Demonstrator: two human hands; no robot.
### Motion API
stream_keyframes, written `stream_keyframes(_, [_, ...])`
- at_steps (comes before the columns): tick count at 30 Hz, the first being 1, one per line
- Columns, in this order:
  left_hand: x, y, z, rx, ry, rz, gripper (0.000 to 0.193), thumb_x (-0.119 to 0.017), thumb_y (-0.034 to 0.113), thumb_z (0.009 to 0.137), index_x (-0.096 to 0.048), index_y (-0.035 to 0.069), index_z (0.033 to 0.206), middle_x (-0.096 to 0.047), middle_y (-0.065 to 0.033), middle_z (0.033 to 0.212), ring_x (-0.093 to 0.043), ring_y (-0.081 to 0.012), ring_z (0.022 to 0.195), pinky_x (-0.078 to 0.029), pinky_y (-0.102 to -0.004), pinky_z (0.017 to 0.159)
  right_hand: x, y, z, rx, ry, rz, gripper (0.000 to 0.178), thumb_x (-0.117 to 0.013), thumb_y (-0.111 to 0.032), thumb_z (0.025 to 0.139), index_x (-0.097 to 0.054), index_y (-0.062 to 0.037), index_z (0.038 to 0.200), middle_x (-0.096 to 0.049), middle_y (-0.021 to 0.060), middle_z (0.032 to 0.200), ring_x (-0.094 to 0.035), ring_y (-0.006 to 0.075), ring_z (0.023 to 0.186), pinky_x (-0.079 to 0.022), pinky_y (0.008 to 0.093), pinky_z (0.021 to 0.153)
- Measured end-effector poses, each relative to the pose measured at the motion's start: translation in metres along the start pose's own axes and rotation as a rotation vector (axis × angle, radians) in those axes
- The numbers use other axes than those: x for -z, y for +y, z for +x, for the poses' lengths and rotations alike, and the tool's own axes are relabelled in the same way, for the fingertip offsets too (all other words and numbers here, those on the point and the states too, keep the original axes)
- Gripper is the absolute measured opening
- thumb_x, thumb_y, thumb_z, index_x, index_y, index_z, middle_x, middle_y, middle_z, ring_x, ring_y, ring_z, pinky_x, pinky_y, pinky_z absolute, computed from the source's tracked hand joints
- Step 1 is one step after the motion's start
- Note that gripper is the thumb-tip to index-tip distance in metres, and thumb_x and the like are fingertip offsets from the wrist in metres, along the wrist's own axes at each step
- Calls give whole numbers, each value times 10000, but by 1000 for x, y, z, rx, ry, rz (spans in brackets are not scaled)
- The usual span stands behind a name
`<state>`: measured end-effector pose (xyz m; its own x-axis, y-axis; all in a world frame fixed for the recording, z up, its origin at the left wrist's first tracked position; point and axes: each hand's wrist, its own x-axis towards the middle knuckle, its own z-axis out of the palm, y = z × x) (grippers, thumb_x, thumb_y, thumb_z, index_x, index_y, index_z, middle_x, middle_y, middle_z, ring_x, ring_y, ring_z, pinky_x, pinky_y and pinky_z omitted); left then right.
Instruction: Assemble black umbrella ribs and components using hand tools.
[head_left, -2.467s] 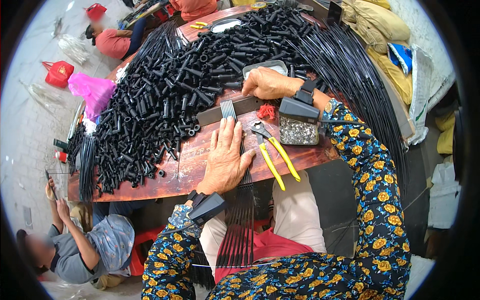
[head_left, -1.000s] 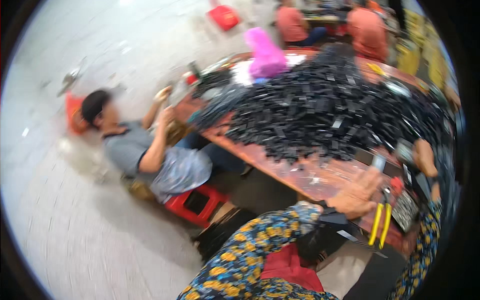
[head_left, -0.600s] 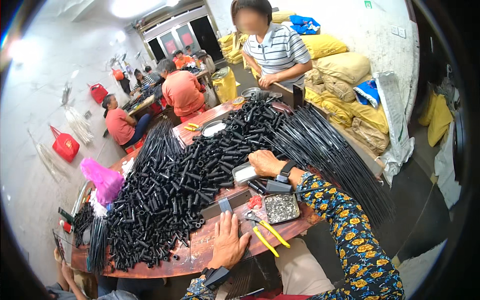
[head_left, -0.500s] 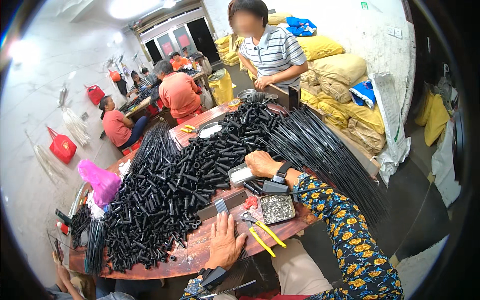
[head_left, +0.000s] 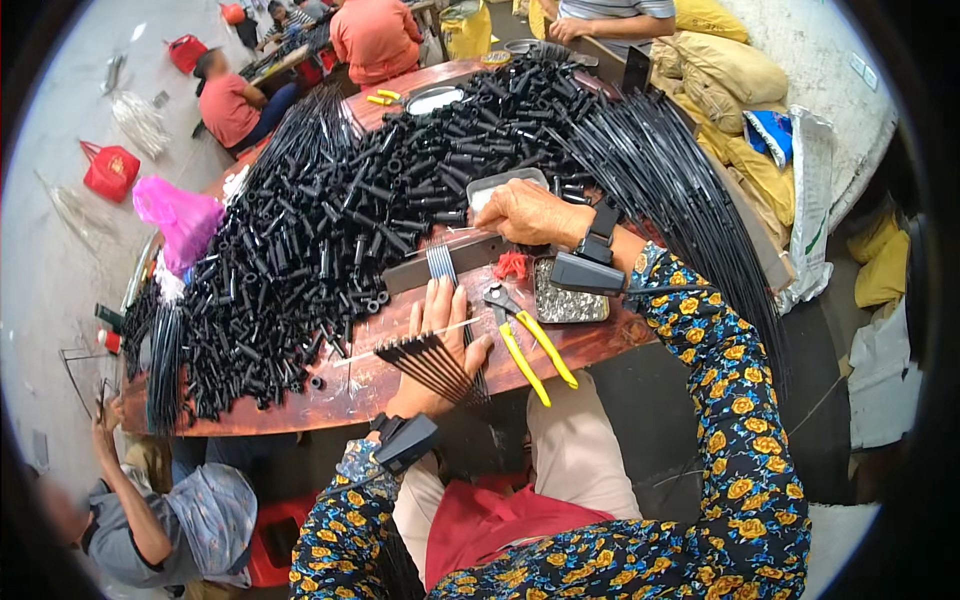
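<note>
My left hand (head_left: pixel 438 328) lies flat on the table with its fingers stretched over a row of thin silver rods (head_left: pixel 441 262), which stick out past the fingertips against a dark bar (head_left: pixel 405 276). Across the back of this hand shows a slanting set of thin black strips (head_left: pixel 428 364); whether they touch it I cannot tell. My right hand (head_left: pixel 535 213) is closed, fingertips pinched at the edge of a small tray (head_left: pixel 510 181) with white contents. What it holds is hidden. Yellow-handled pliers (head_left: pixel 512 348) lie between my hands, near a tin (head_left: pixel 596 309) of small metal parts and red string (head_left: pixel 510 265).
A large heap of black tubes (head_left: pixel 320 215) covers the table's middle. Long black rods (head_left: pixel 665 165) lie at the right, more bundles at the left. A pink bag (head_left: pixel 178 215) stands at the left edge. One person (head_left: pixel 160 515) sits near left; others work further back.
The view has tipped down, so the table sits higher in it. The black strips now appear over my left hand. My right hand has stayed by the small tray, its fingers now at the near edge.
</note>
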<state>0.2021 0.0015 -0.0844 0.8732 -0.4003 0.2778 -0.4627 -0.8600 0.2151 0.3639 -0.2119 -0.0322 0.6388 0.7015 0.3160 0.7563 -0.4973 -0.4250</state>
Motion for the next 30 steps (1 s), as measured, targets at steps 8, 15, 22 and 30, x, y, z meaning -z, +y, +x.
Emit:
stream_keyframes(8, [-2, 3, -9, 2, 2, 3, 726, -603, 346, 847, -339, -31, 1409, -259, -255, 1489, -228, -390, 1410, -205, -504, 1137, -22, -6, -1, -36, -159, -58, 422, -566, -22, 758, -633, -119, 1163, -661, 206, 869, -637, 390, 819, -490, 467, 713])
stream_keyframes(15, [7, 13, -6, 6, 4, 2, 715, -605, 372, 859, -358, -41, 1388, -297, -249, 1466, -247, -376, 1400, -208, -503, 1130, -12, -23, 6, -58, -219, -66, 495, -543, 0, 733, -619, -130, 1206, -661, 215, 871, -635, 392, 821, -489, 473, 706])
stream_keyframes(22, [11, 12, -5, 7, -27, -19, 691, -589, 334, 879, -334, -42, 1400, -269, -250, 1481, -217, -377, 1412, -185, -493, 1141, -11, -14, 5, -57, -214, -39, 522, -543, 1, 723, -614, -132, 1222, -660, 219, 871, -636, 389, 826, -493, 460, 703])
stream_keyframes(30, [12, 13, -4, 12, -44, -31, 695, -591, 304, 880, -309, -34, 1418, -251, -252, 1490, -198, -382, 1419, -179, -489, 1145, -9, -16, 6, -62, -224, -59, 501, -545, -9, 729, -626, -132, 1208, -660, 218, 859, -636, 386, 816, -490, 459, 694])
